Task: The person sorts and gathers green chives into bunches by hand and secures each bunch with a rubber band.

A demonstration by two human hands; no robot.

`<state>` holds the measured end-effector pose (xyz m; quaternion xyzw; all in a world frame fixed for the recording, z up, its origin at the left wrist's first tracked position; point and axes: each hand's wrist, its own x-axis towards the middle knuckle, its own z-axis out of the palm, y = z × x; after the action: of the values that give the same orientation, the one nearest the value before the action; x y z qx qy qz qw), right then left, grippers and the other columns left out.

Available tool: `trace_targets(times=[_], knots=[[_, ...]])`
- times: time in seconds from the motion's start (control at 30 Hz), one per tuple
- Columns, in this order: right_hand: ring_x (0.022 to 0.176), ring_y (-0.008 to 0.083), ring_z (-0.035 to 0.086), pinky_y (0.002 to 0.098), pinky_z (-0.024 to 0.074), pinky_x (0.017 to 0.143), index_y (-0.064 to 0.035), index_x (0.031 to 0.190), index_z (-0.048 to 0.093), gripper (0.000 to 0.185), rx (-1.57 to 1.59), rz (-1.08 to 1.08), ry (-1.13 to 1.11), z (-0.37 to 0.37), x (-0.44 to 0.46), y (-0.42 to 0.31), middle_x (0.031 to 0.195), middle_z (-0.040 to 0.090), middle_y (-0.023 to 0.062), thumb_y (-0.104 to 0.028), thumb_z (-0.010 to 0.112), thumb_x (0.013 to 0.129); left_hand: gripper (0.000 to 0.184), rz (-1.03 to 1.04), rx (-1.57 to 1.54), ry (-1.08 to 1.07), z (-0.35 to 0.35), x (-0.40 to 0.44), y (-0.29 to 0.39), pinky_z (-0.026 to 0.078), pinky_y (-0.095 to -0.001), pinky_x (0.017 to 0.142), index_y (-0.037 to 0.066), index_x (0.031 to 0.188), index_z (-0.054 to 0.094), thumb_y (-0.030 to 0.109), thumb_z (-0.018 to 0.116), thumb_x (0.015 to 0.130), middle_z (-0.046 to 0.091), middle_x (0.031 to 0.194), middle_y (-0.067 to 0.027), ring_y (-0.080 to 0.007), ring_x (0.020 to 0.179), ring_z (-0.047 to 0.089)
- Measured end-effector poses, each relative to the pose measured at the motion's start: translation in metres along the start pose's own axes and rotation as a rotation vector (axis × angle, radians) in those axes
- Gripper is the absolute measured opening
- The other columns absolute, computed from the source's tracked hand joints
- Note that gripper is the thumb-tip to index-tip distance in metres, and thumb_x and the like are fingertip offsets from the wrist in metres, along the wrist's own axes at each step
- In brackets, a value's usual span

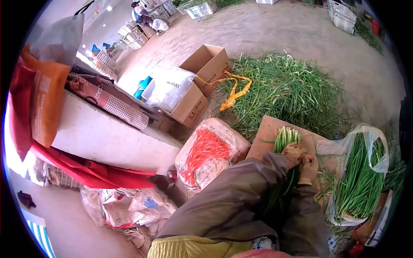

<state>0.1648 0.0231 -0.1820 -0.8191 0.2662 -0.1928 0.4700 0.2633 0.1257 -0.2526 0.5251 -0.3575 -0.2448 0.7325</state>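
Observation:
My left hand [294, 153], in a tan glove, is wrapped round a bundle of green stalks [287, 136] whose pale cut ends point away from me. My right hand [308, 168], gloved too, is closed against the bundle beside the left one; what its fingers pinch is too small to make out. The darker leaves hang down between my sleeves. Under both hands lies a brown board [263, 131]. To the right, a clear plastic bag [380, 150] holds many long green stalks [360, 180].
A large heap of loose greens [284, 92] lies beyond the board. Left of it are cardboard boxes [202, 64] with a yellow strap [234, 96]. Red ties [206, 150] rest on a sack [238, 139]. A person [146, 19] sits far off near crates.

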Motion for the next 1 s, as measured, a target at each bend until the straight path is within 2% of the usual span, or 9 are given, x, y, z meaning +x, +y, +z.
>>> trace_targets(times=[0.1,0.2,0.27,0.5,0.63,0.77,0.83,0.9,1.0], knots=[[0.068,0.021,0.054,0.0327,0.0438,0.063,-0.0039,0.095,0.057,0.026,0.008,-0.054,0.066,0.004,0.0,0.001,0.08,0.059,0.0075,-0.029,0.055,0.089,0.048,-0.045,1.431,-0.112,-0.004,0.003,-0.007,0.025,-0.0391,0.105,0.014,0.113,0.055,0.047,0.056,0.077,0.056,0.114,-0.0082,-0.0246,0.107,0.05],[0.063,0.0198,0.052,0.0335,0.0446,0.059,-0.006,0.095,0.055,0.024,0.394,0.242,0.023,0.002,0.008,0.012,0.08,0.057,0.0094,-0.03,0.054,0.09,0.047,-0.611,1.428,-0.261,0.025,0.0,0.14,0.024,-0.0399,0.106,0.011,0.111,0.058,0.042,0.059,0.075,0.052,0.122,-0.0107,-0.0244,0.113,0.047],[0.07,0.0192,0.056,0.0333,0.0491,0.063,-0.0061,0.095,0.052,0.015,0.934,0.57,0.138,0.001,0.008,-0.019,0.083,0.058,0.0063,-0.02,0.054,0.09,0.044,-0.033,1.497,0.175,0.035,-0.02,0.148,0.025,-0.0398,0.106,0.01,0.11,0.057,0.036,0.062,0.074,0.05,0.123,-0.0099,-0.025,0.119,0.043],[0.059,0.0175,0.054,0.0324,0.047,0.054,-0.0066,0.085,0.049,0.009,0.744,0.085,-0.295,0.017,0.019,-0.038,0.067,0.054,0.005,-0.014,0.053,0.088,0.028,0.452,1.016,-0.04,0.034,-0.05,0.106,0.043,-0.0401,0.082,0.003,0.103,0.055,0.01,0.049,0.077,0.053,0.101,-0.0124,-0.025,0.1,0.05],[0.057,0.0102,0.048,0.0271,0.039,0.049,-0.006,0.084,0.053,0.009,0.21,-0.2,-0.186,-0.007,0.016,-0.129,0.065,0.051,0.0034,-0.014,0.05,0.089,0.028,0.226,0.738,0.056,0.035,-0.052,0.135,0.045,-0.0336,0.079,0.003,0.11,0.054,0.012,0.048,0.084,0.057,0.096,-0.0103,-0.0203,0.094,0.053],[0.061,0.02,0.051,0.0335,0.0422,0.055,-0.0031,0.092,0.056,0.018,0.441,0.003,-0.081,-0.019,0.069,0.032,0.068,0.055,0.0045,-0.02,0.053,0.087,0.029,-0.176,0.166,0.551,0.014,-0.069,0.165,0.047,-0.029,0.077,0.002,0.116,0.054,0.017,0.05,0.091,0.061,0.094,-0.0082,-0.0168,0.089,0.057],[0.071,0.0258,0.06,0.0385,0.0462,0.063,-0.0038,0.1,0.058,0.029,-0.866,-0.317,-0.191,-0.013,0.04,0.076,0.077,0.063,0.0103,-0.029,0.05,0.088,0.031,-0.275,0.019,0.724,0.001,-0.083,0.116,0.047,-0.0308,0.08,0.002,0.115,0.054,0.02,0.052,0.091,0.061,0.098,-0.0082,-0.0181,0.091,0.058],[0.107,0.037,0.051,0.0417,0.0402,0.09,-0.005,0.117,0.054,0.048,-0.375,0.224,-0.348,-0.057,-0.035,-0.066,0.113,0.057,0.0204,-0.042,0.051,0.086,0.034,-0.453,0.059,0.557,0.001,-0.09,0.098,0.048,-0.034,0.078,0.001,0.111,0.056,0.025,0.057,0.087,0.063,0.097,-0.0071,-0.0209,0.087,0.059],[0.122,0.0331,0.039,0.0414,0.0311,0.101,-0.0008,0.128,0.041,0.061,-0.216,-0.202,-0.512,-0.031,-0.064,-0.022,0.132,0.043,0.0161,-0.032,0.062,0.08,0.04,-0.18,0.266,0.533,0.037,-0.082,0.159,0.046,-0.0371,0.082,0.002,0.113,0.055,0.024,0.063,0.081,0.062,0.101,-0.0097,-0.0239,0.093,0.057]])
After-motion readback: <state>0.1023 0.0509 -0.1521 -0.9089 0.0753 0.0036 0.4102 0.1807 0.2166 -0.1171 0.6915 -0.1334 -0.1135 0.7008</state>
